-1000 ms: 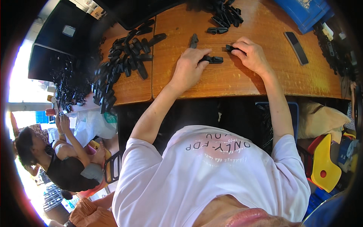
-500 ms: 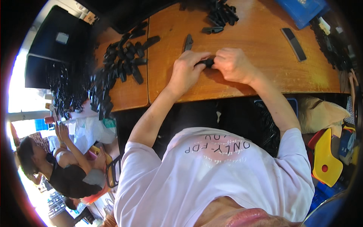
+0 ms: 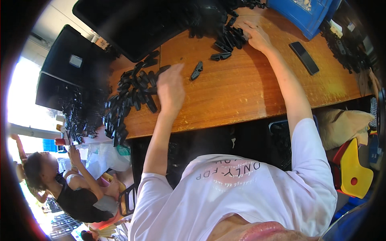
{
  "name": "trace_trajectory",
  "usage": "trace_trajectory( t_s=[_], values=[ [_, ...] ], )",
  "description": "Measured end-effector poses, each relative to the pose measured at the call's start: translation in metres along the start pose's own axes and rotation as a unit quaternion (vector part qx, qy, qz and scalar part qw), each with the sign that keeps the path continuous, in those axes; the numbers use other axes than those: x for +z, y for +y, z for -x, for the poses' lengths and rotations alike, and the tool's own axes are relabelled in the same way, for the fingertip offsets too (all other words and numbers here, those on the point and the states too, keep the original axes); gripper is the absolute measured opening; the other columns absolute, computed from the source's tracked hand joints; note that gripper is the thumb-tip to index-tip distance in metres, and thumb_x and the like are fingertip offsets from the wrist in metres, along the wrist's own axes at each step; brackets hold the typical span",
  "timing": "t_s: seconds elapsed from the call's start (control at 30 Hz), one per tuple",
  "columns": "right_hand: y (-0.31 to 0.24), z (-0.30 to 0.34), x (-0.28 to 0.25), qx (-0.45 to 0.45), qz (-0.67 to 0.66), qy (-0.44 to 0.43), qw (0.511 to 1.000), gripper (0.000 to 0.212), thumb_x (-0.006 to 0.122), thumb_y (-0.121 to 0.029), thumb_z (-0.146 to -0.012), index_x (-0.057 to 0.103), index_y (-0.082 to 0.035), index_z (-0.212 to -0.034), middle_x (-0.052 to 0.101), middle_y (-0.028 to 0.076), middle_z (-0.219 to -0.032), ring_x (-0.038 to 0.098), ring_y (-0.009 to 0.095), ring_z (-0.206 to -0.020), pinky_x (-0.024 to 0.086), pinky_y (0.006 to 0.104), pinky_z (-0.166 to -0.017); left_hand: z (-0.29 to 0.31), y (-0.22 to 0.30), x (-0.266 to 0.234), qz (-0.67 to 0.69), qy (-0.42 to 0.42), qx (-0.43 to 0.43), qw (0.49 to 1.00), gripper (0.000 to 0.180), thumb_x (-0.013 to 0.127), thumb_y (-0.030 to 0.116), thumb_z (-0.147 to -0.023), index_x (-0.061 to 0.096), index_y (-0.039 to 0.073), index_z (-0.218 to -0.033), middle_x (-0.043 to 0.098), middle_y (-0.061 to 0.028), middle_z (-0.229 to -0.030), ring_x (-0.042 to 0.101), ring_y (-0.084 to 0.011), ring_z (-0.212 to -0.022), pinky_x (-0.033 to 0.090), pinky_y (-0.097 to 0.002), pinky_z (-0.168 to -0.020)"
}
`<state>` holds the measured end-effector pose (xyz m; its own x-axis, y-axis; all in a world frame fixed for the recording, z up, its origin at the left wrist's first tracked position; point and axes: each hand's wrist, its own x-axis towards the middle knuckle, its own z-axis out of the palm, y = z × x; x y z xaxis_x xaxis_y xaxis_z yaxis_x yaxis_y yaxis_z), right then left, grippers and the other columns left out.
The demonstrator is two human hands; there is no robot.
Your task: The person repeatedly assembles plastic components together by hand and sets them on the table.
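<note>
My left hand, smeared by motion, is over the table beside a heap of black plastic parts. Whether its fingers are closed on one of them I cannot tell. My right hand reaches across to a second pile of black parts at the far side, its fingers stretched out at the pile's right edge and nothing visible in them. Between the two hands a single black clip-like part lies alone on the brown wooden table.
A black phone lies on the right of the table, near a blue crate. More black parts are heaped at the right rim. A large black bin stands at the back left. Another person sits at lower left.
Both hands have parted from the small black piece they held together. The left went to the left heap, the right to the far pile. The head view has shifted a little.
</note>
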<state>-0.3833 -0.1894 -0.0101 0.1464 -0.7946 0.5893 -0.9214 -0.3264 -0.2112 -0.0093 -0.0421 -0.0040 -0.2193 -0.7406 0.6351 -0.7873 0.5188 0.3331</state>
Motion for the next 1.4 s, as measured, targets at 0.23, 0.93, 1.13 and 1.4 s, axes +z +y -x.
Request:
trace_trajectory(
  t_s=[0.23,0.93,1.13,1.4],
  values=[
    [-0.011,-0.006,-0.005,-0.002,0.087,-0.193,0.977,0.038,0.065,0.003,-0.083,0.074,-0.003,-0.119,0.071,0.024,-0.117,0.063,0.042,-0.119,0.053,0.0511,-0.101,-0.006,0.024,0.032,0.075,-0.061,-0.020,0.995,0.037,0.072,0.001,-0.091,0.071,0.002,-0.128,0.070,-0.0202,-0.127,0.063,-0.0393,-0.122,0.052,-0.0443,-0.103],
    [-0.117,0.068,-0.115,-0.094,-0.122,-0.399,0.904,0.012,0.066,-0.007,-0.096,0.075,0.000,-0.099,0.072,0.020,-0.109,0.067,0.043,-0.095,0.054,0.0482,-0.085,0.004,0.040,0.022,0.142,-0.077,0.051,0.985,0.038,0.081,0.005,-0.085,0.075,0.003,-0.122,0.076,-0.0146,-0.111,0.068,-0.0350,-0.102,0.055,-0.0432,-0.092],
    [-0.089,0.070,-0.063,-0.163,-0.311,-0.293,0.889,0.020,0.072,-0.020,-0.099,0.075,-0.002,-0.106,0.072,0.012,-0.108,0.069,0.031,-0.095,0.053,0.0397,-0.083,0.000,0.041,0.024,0.155,-0.088,0.050,0.983,0.039,0.081,0.004,-0.085,0.075,0.005,-0.123,0.075,-0.0132,-0.108,0.068,-0.0330,-0.100,0.055,-0.0420,-0.089],
    [-0.104,0.108,-0.079,0.033,-0.174,-0.184,0.967,0.033,0.078,-0.031,-0.096,0.074,-0.004,-0.114,0.072,0.011,-0.113,0.070,0.027,-0.095,0.057,0.0399,-0.080,0.002,0.041,0.020,0.150,-0.092,0.025,0.984,0.039,0.080,0.002,-0.086,0.074,0.005,-0.125,0.076,-0.0127,-0.108,0.069,-0.0312,-0.102,0.057,-0.0397,-0.089]
  ],
)
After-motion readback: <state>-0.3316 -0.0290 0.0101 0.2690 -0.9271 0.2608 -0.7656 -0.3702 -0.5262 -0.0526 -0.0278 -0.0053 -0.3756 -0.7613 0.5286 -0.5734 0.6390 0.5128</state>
